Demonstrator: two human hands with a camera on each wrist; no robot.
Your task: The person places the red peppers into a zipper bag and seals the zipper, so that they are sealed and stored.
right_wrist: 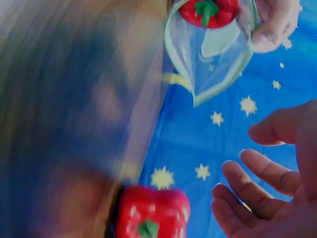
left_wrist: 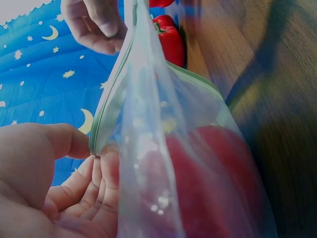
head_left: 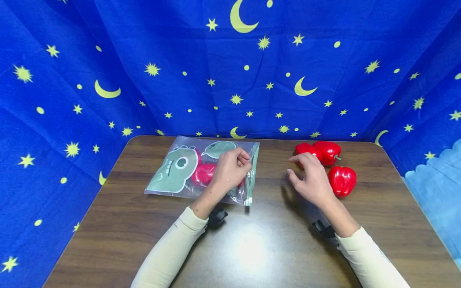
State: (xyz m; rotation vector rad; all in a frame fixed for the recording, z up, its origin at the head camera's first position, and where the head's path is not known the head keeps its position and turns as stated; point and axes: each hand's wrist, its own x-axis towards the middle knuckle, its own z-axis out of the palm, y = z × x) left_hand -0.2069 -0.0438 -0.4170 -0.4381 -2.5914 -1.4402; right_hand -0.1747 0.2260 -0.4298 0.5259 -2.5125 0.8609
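A clear zip bag (head_left: pixel 167 176) with a green monster print lies on the table, its mouth toward the right. Inside it is a red bell pepper (head_left: pixel 202 174); its green stem faces the gaping mouth in the right wrist view. My left hand (head_left: pixel 231 170) pinches the upper lip of the mouth between thumb and fingers, lifting it. My right hand (head_left: pixel 312 180) hovers with fingers spread and holds nothing. Close by it are three more red peppers: one at the right (head_left: pixel 342 181), one behind (head_left: pixel 327 153), and one partly hidden by the hand (head_left: pixel 304 149).
The brown wooden table (head_left: pixel 281 248) reflects a bright light near its front. A blue curtain (head_left: pixel 201 52) with yellow moons and stars hangs behind and beside it. A white slider (head_left: pixel 248 201) sits at the bag's near corner.
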